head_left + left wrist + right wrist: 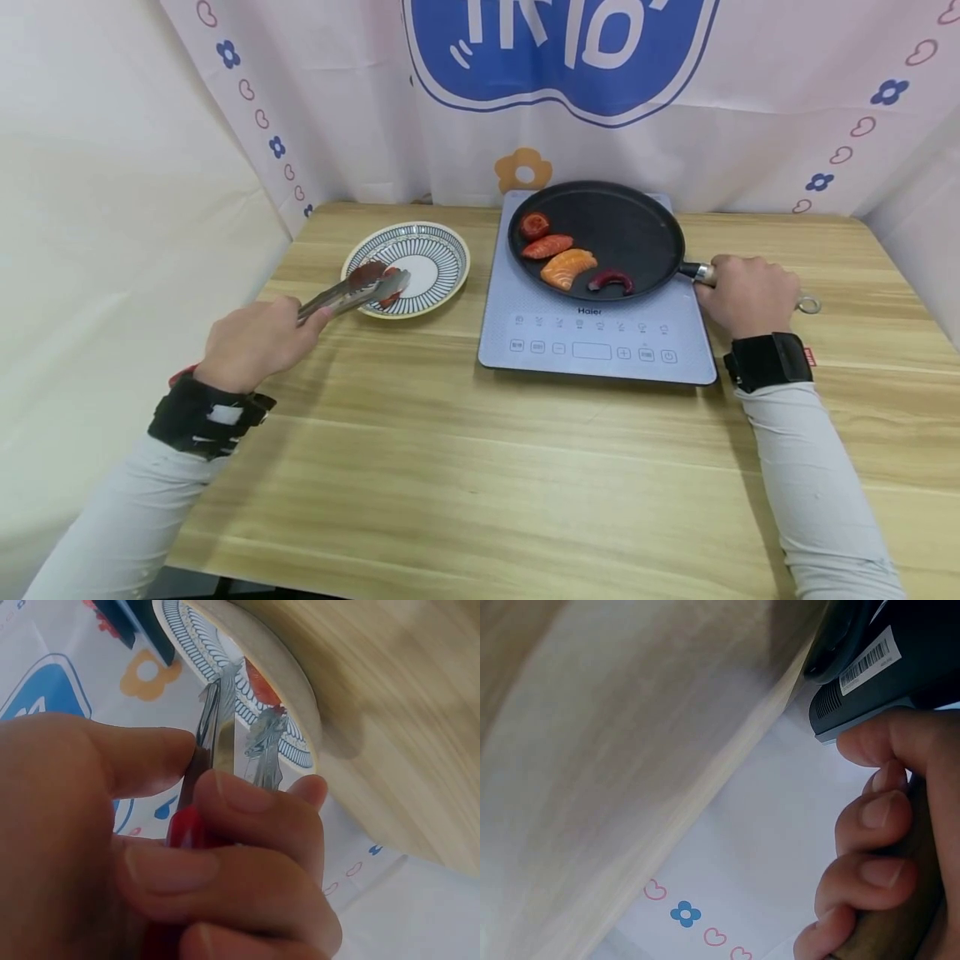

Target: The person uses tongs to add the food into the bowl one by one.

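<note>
My left hand grips metal tongs; the left wrist view shows their red handle part between thumb and fingers. The tong tips reach over the patterned plate, right at a reddish food piece that they partly hide. My right hand is wrapped round the handle of a flat black frying pan. Along the pan's left and near side lie a round red slice, a red-orange piece, an orange salmon slice and a dark red curved piece.
Under the pan is a pale induction cooker with touch buttons along its front. Both stand on a wooden table. A printed curtain hangs right behind the table's back edge.
</note>
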Tool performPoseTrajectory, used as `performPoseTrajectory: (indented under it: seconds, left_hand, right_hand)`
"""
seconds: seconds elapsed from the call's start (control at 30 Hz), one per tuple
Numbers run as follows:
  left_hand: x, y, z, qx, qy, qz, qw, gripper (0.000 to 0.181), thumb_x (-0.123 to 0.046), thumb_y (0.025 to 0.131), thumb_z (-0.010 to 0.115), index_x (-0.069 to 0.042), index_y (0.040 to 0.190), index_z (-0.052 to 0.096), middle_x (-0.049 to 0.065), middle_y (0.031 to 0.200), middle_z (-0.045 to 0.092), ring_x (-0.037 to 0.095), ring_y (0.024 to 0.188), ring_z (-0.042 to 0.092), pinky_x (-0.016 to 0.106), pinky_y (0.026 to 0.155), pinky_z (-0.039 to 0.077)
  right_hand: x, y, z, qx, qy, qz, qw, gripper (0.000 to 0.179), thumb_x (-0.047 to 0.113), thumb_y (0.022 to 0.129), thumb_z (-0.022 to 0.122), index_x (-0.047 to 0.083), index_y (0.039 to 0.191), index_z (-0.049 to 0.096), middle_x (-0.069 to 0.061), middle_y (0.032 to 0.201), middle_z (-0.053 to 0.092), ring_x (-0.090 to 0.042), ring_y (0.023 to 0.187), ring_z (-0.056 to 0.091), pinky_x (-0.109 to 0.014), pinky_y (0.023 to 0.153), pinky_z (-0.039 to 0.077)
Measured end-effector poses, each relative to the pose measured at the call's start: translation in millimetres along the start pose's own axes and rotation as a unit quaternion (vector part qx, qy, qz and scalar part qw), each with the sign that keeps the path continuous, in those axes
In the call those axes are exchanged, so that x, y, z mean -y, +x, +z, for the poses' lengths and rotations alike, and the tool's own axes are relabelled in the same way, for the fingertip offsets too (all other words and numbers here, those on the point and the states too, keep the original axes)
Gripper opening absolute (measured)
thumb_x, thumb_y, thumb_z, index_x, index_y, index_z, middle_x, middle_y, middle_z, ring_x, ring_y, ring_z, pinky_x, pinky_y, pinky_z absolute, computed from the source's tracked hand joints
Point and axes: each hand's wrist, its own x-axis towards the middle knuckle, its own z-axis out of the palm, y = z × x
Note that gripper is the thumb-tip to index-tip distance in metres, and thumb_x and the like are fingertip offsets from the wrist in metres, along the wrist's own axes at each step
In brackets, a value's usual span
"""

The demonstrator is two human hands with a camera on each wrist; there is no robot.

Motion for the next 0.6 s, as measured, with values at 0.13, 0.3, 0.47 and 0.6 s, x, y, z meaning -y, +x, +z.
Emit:
performPoseTrajectory:
  seconds: [0.13, 0.3, 0.47, 0.6]
  left_hand:
    - [-3.6, 0.1, -4.1, 0.009, 0.004, 0.0, 1.0, 0.068, -0.064, 0.108, 0.031, -0.006, 0.087, 0.06, 0.014, 0.076, 0.058, 0.032, 0.068, 0.059, 0.044, 0.05, 0.044]
    - [-10.8, 1.3, -12.7, 0.038, 0.013, -0.01, 0.9992, 0.066, -0.061, 0.108, 0.03, -0.005, 0.087, 0.059, 0.013, 0.075, 0.055, 0.032, 0.069, 0.057, 0.044, 0.052, 0.044]
    - [-17.7, 3.3, -17.6, 0.059, 0.03, -0.013, 0.9977, 0.062, -0.058, 0.109, 0.034, -0.005, 0.089, 0.06, 0.011, 0.074, 0.054, 0.03, 0.069, 0.056, 0.043, 0.054, 0.044]
    - [-20.9, 4.5, -17.4, 0.052, 0.035, -0.005, 0.998, 0.062, -0.058, 0.109, 0.037, -0.005, 0.091, 0.063, 0.011, 0.075, 0.055, 0.03, 0.069, 0.056, 0.044, 0.054, 0.044]
  right_hand:
    - [0, 0.2, -1, 0.001, -0.003, -0.002, 1.0, 0.03, 0.024, 0.09, 0.072, 0.008, 0.071, 0.055, -0.009, 0.056, 0.046, -0.031, 0.052, 0.044, -0.042, 0.047, 0.029]
    - [-1, -0.3, -3, 0.002, -0.003, 0.001, 1.0, 0.029, 0.023, 0.09, 0.073, 0.006, 0.072, 0.057, -0.009, 0.056, 0.046, -0.032, 0.052, 0.044, -0.041, 0.048, 0.029]
    - [0, -0.1, -2, 0.009, -0.002, 0.003, 1.0, 0.028, 0.023, 0.09, 0.074, 0.006, 0.074, 0.059, -0.01, 0.057, 0.048, -0.033, 0.053, 0.045, -0.042, 0.049, 0.03]
    - [1, 0.6, -1, 0.013, -0.003, 0.005, 0.9999, 0.028, 0.024, 0.09, 0.074, 0.005, 0.075, 0.06, -0.01, 0.058, 0.048, -0.033, 0.054, 0.046, -0.042, 0.049, 0.03]
